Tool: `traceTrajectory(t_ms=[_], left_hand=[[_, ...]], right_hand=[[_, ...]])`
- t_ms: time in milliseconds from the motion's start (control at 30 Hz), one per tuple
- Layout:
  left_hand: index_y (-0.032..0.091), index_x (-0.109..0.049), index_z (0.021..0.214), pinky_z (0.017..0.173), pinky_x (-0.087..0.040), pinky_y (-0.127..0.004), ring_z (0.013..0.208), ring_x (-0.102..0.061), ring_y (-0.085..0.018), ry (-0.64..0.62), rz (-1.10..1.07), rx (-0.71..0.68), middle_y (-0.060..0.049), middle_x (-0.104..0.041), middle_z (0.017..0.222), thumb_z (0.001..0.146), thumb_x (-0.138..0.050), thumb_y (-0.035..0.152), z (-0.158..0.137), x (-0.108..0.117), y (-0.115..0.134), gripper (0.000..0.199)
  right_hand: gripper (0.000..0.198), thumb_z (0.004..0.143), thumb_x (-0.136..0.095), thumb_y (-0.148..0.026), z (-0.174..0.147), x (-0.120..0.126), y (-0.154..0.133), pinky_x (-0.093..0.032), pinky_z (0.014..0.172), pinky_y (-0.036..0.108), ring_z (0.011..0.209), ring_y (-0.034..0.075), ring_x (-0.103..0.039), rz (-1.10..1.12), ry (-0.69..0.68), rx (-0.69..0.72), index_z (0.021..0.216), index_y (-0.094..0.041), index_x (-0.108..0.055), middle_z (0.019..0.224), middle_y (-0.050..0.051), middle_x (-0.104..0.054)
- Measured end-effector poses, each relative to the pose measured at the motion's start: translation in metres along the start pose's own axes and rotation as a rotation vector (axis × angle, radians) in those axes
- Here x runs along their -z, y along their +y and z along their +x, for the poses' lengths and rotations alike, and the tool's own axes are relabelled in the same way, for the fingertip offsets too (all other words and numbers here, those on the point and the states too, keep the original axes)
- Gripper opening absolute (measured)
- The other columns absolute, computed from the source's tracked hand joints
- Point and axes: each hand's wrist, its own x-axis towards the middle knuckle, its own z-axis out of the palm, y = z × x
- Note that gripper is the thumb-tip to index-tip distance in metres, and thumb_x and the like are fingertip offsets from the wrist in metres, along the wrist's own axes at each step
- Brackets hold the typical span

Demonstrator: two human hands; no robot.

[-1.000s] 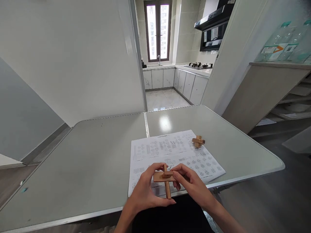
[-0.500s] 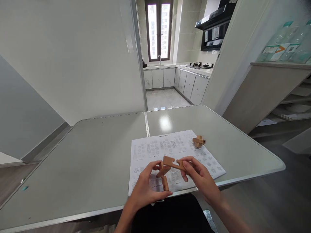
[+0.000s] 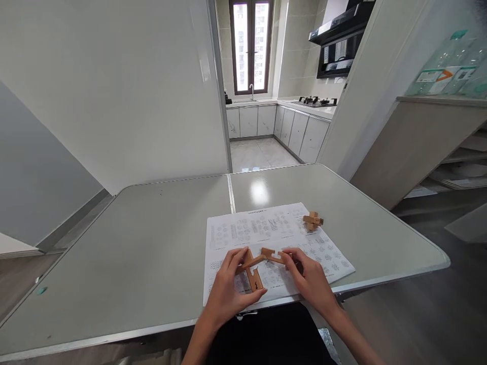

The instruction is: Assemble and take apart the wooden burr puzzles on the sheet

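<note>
My left hand (image 3: pixel 233 284) is closed around two joined wooden puzzle pieces (image 3: pixel 254 280), fingers at the top and thumb at the lower end. The lower piece has a notch and a dark mark on its face. Between the thumb and fingers of my right hand (image 3: pixel 312 278) is a notched wooden puzzle piece (image 3: pixel 268 253), its far end close to the pieces in my left hand; whether they touch I cannot tell. Both hands are above a printed sheet (image 3: pixel 224 238) covered with small diagrams. An assembled wooden puzzle (image 3: pixel 312 221) rests at the sheet's right edge.
The grey-green table (image 3: pixel 152 243) has a seam running across it and a metal rim. A small green bit (image 3: pixel 41 290) lies near its left edge. Plastic bottles (image 3: pixel 445 71) stand on a shelf at the right. A kitchen is visible beyond the doorway.
My left hand has turned its pieces, so the lower one's notched, marked face now shows. The piece in my right hand has tilted and moved slightly away to the right.
</note>
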Motion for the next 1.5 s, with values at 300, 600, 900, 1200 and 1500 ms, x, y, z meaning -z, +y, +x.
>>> traceTrajectory(t_ms=[300, 600, 900, 1200, 1500], left_hand=[[0.036, -0.037, 0.153, 0.104, -0.058, -0.05, 0.119, -0.062, -0.028, -0.036, 0.033, -0.008, -0.007, -0.056, 0.143, 0.073, -0.092, 0.034, -0.001, 0.0, -0.002, 0.097], [0.036, -0.034, 0.156, 0.103, -0.057, -0.054, 0.117, -0.063, -0.03, -0.054, 0.01, 0.038, -0.007, -0.062, 0.13, 0.07, -0.093, 0.045, -0.007, -0.004, -0.007, 0.105], [0.037, -0.031, 0.159, 0.103, -0.056, -0.055, 0.117, -0.063, -0.031, -0.091, 0.014, 0.045, -0.008, -0.061, 0.13, 0.069, -0.094, 0.044, -0.009, -0.002, -0.006, 0.11], [0.037, -0.033, 0.157, 0.104, -0.055, -0.052, 0.12, -0.061, -0.031, -0.127, 0.009, 0.057, -0.008, -0.06, 0.136, 0.068, -0.094, 0.045, -0.009, 0.001, -0.002, 0.109], [0.037, -0.035, 0.157, 0.109, -0.051, -0.055, 0.125, -0.06, -0.034, -0.141, -0.038, 0.017, -0.01, -0.058, 0.144, 0.065, -0.095, 0.048, -0.007, 0.002, 0.001, 0.11]], right_hand=[[0.019, 0.108, -0.048, -0.038, -0.001, -0.019, 0.014, -0.054, 0.08, 0.042, 0.093, 0.028, -0.066, -0.277, 0.032, 0.232, 0.105, -0.025, -0.061, 0.099, 0.007, -0.069], [0.02, 0.107, -0.052, -0.032, -0.006, -0.018, 0.007, -0.059, 0.09, 0.048, 0.107, 0.029, -0.064, -0.244, 0.09, 0.338, 0.123, -0.026, -0.061, 0.117, 0.012, -0.061], [0.029, 0.106, -0.054, -0.027, -0.013, -0.013, -0.003, -0.061, 0.092, 0.045, 0.111, 0.027, -0.065, -0.107, -0.034, 0.484, 0.134, -0.029, -0.059, 0.12, 0.01, -0.064], [0.013, 0.105, -0.056, -0.022, -0.009, -0.018, -0.007, -0.058, 0.084, 0.042, 0.099, 0.026, -0.066, -0.09, -0.029, 0.505, 0.116, -0.026, -0.061, 0.106, 0.008, -0.069], [0.01, 0.106, -0.054, -0.022, -0.006, -0.022, -0.01, -0.055, 0.079, 0.039, 0.092, 0.025, -0.067, -0.134, 0.062, 0.493, 0.111, -0.025, -0.062, 0.099, 0.006, -0.07]])
